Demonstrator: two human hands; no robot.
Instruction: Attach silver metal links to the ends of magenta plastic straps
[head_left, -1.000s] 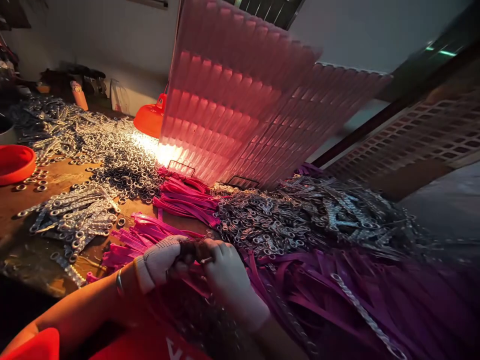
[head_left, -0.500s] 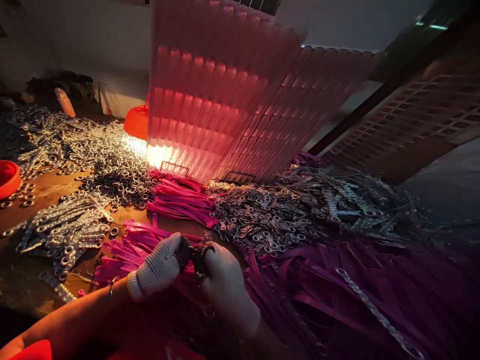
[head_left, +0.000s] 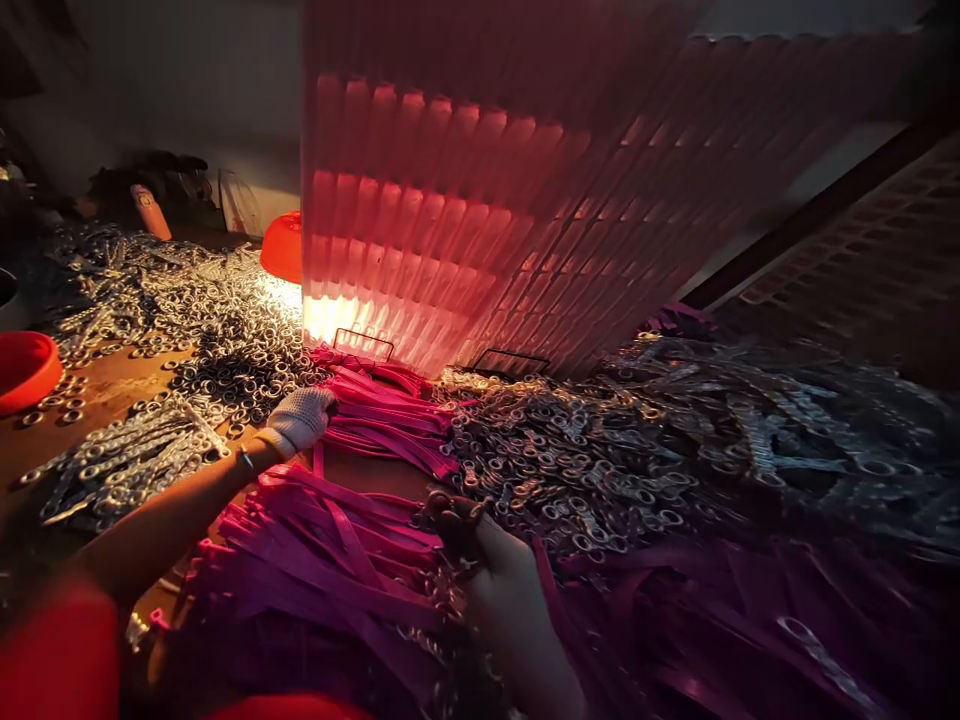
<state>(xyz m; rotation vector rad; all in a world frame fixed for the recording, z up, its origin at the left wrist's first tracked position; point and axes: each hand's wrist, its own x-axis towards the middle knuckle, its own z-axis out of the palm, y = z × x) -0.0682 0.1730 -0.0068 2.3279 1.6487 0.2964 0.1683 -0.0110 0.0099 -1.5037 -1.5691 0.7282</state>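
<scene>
My left hand (head_left: pixel 301 416), in a white dotted glove with dark fingertips, reaches to the left end of a bundle of bright pink straps (head_left: pixel 390 415). Its fingers curl in against the strap ends, closed on a strap as far as they show. Lower and to the right is my right hand (head_left: pixel 484 545), also gloved. Its dark-tipped fingers are bent together beside the pile of ringed metal pieces (head_left: pixel 570 475); shadow hides what they hold. More pink straps (head_left: pixel 322 545) lie spread between my forearms, with small metal pieces (head_left: pixel 450 590) by the right hand.
A red lamp (head_left: pixel 283 248) lights loose metal rings (head_left: pixel 247 345) at the back left. Clear ribbed plastic panels (head_left: pixel 420 220) stand upright behind the straps. Braided metal strips (head_left: pixel 139 460) and a red bowl (head_left: pixel 26 375) sit at left; purple straps (head_left: pixel 675 610) cover the right front.
My hands were together in front of me and have parted. The left has moved up and away to the pink strap bundle; the right has shifted slightly right. The view has turned a little.
</scene>
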